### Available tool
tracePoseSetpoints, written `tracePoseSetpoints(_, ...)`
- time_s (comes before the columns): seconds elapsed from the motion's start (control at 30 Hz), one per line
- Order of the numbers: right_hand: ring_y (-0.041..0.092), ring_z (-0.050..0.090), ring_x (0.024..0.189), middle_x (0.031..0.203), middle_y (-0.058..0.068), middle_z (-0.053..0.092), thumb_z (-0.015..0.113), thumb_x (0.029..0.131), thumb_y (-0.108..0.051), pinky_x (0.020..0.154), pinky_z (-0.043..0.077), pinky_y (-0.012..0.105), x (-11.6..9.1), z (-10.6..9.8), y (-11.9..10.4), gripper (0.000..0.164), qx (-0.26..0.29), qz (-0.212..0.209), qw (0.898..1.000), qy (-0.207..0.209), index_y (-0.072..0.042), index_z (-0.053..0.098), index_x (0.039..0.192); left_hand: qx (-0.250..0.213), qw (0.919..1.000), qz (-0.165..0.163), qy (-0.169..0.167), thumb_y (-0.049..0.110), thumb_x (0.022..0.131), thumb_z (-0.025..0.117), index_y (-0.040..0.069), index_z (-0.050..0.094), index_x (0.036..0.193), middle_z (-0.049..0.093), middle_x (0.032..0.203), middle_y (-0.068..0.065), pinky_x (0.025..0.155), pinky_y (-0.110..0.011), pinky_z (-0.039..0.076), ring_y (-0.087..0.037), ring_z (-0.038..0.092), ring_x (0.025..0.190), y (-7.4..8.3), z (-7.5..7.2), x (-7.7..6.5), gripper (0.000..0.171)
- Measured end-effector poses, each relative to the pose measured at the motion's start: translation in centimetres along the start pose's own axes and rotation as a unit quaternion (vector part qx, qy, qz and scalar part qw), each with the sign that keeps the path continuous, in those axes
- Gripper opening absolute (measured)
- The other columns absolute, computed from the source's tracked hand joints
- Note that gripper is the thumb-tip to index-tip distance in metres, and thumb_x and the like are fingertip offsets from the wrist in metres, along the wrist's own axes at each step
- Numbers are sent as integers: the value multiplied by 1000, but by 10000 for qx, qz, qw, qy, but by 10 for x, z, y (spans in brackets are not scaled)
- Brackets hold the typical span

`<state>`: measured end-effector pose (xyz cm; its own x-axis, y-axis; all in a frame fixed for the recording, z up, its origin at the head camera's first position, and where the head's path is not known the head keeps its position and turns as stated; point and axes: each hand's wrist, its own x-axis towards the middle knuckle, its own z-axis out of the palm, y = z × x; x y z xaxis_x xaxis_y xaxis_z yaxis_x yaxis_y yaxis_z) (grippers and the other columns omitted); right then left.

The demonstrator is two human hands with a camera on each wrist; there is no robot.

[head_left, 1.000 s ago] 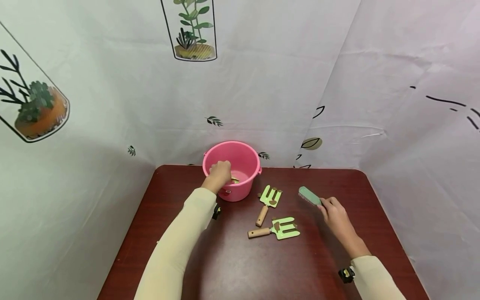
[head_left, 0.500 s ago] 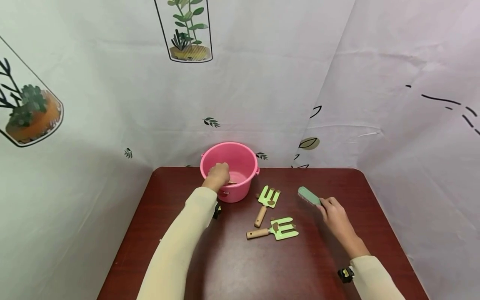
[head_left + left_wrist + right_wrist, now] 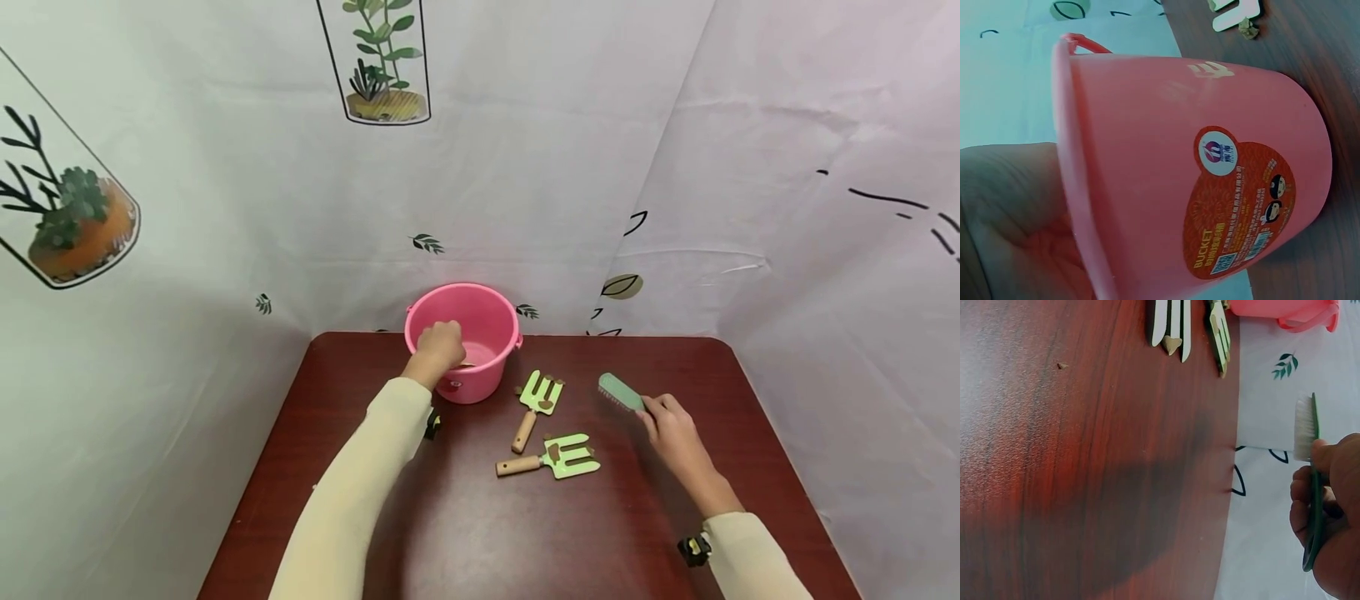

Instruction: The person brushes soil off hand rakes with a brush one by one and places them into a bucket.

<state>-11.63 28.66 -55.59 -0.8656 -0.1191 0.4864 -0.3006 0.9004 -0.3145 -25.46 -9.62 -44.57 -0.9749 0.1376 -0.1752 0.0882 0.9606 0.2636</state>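
Note:
My left hand (image 3: 441, 346) reaches over the near rim of a pink bucket (image 3: 487, 379). Its fingers are hidden inside the bucket in the left wrist view, behind the wall with the red label (image 3: 1235, 219). A thin tan sliver of something (image 3: 467, 364) shows beside that hand; its kind cannot be made out. My right hand (image 3: 675, 433) grips the handle of a green brush (image 3: 620, 392), held above the table with its pale bristles (image 3: 1303, 428) in view. Two light-green hand forks with wooden handles, one upper fork (image 3: 537, 408) and one lower fork (image 3: 551, 458), lie between the hands.
Brown clumps (image 3: 546, 404) sit on the fork heads, and a small crumb (image 3: 1062, 365) lies on the dark red table (image 3: 525, 542). The bucket stands near the back edge. White printed cloth (image 3: 585, 167) hangs behind and at both sides.
The piece beside my left hand inside the bucket showed green a second ago and is now a thin tan sliver. My right hand and the brush stay nearly still.

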Motion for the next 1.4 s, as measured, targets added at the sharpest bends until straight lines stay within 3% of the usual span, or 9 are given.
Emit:
tracePoseSetpoints(0.3, 30, 60, 75, 92, 20, 58, 75, 90, -1, 64, 52, 46, 4, -3, -4, 27, -27, 115, 9999, -63, 13, 69, 113, -44, 9956, 483, 801, 9, 94, 63, 5, 63, 74, 62, 72, -11, 73, -42, 48, -33, 58, 82, -3, 3, -10, 21)
tracePoseSetpoints(0.53, 29, 60, 76, 93, 20, 59, 75, 91, -1, 64, 52, 46, 7, -4, -6, 29, 2, 185, 9998, -105, 13, 69, 115, -174, 9850, 795, 1524, 23, 100, 65, -3, 69, 111, 69, 106, -19, 91, -47, 52, -37, 60, 100, -2, -2, -26, 28)
tracePoseSetpoints(0.8, 28, 59, 75, 93, 20, 59, 75, 90, 0, 62, 52, 44, 9, -6, -9, 29, 29, 139, 9999, -57, 13, 69, 116, -637, 9558, 1501, 2447, 19, 97, 71, -5, 63, 130, 68, 123, -23, 101, -51, 50, -40, 59, 113, 3, 5, -45, 42)
tracePoseSetpoints(1.03, 31, 61, 77, 94, 21, 59, 75, 90, 2, 64, 53, 47, 13, -9, -8, 28, 67, 23, 9998, 163, 14, 69, 114, -400, 9339, 2095, 2869, 26, 98, 69, -4, 54, 142, 63, 134, -22, 104, -52, 49, -38, 57, 120, 12, 20, -60, 56)
tracePoseSetpoints(1.13, 33, 62, 78, 94, 22, 59, 75, 89, 3, 66, 53, 49, 16, -11, -6, 27, 91, -64, 9995, 294, 14, 69, 113, -285, 9136, 2481, 3210, 26, 96, 70, -3, 56, 140, 63, 133, -21, 104, -50, 49, -37, 57, 120, 13, 29, -65, 54)
tracePoseSetpoints(1.23, 35, 62, 79, 94, 22, 59, 75, 88, 5, 66, 53, 50, 19, -12, -4, 27, 119, -141, 9990, 407, 14, 69, 112, -131, 8841, 3059, 3531, 24, 96, 70, -3, 59, 136, 64, 131, -20, 106, -48, 49, -36, 59, 119, 14, 37, -69, 50)
tracePoseSetpoints(1.33, 34, 62, 78, 94, 22, 59, 75, 88, 5, 66, 53, 50, 20, -12, -3, 27, 134, -182, 9988, 430, 14, 69, 112, -12, 8562, 3617, 3689, 22, 94, 70, -4, 61, 133, 65, 129, -20, 107, -44, 48, -35, 61, 118, 15, 45, -73, 47)
tracePoseSetpoints(1.4, 34, 62, 79, 94, 22, 59, 75, 87, 5, 66, 53, 50, 22, -12, -2, 27, 140, -199, 9988, 427, 14, 69, 112, 6, 8423, 3891, 3731, 21, 92, 71, -4, 61, 131, 65, 128, -21, 107, -43, 48, -34, 62, 117, 16, 50, -76, 48)
